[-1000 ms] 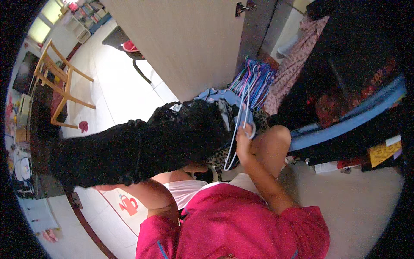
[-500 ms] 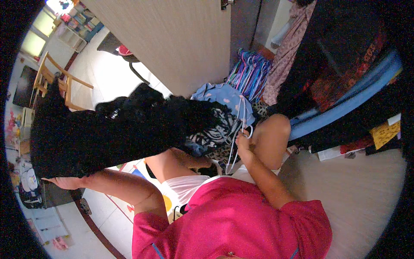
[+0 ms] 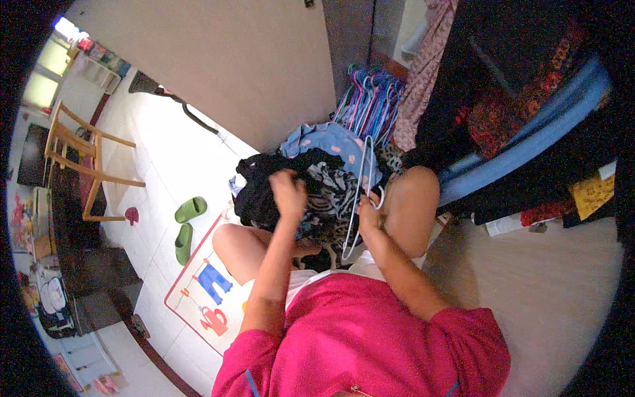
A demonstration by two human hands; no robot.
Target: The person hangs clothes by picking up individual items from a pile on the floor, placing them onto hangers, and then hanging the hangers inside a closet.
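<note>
My right hand (image 3: 370,213) is closed around a white clothes hanger (image 3: 361,192), which stands tilted over the pile near my knee. My left hand (image 3: 289,194) lies over a bunched black garment (image 3: 254,195); its fingers are blurred, so I cannot tell whether they grip the cloth. Beside the black garment, a black-and-white patterned cloth (image 3: 329,193) lies on the heap between my legs. Behind it is a blue garment with pink spots (image 3: 317,140).
Many coloured hangers (image 3: 372,102) stand bunched by the door panel (image 3: 218,59). Clothes, among them a long blue garment (image 3: 529,152), hang at the right. Green slippers (image 3: 190,209), a printed mat (image 3: 192,317) and a wooden chair (image 3: 92,162) are on the left.
The black garment, stretched far to the left before, is now bunched on the heap. My left hand has come in from the far left to it. My right hand keeps the hanger.
</note>
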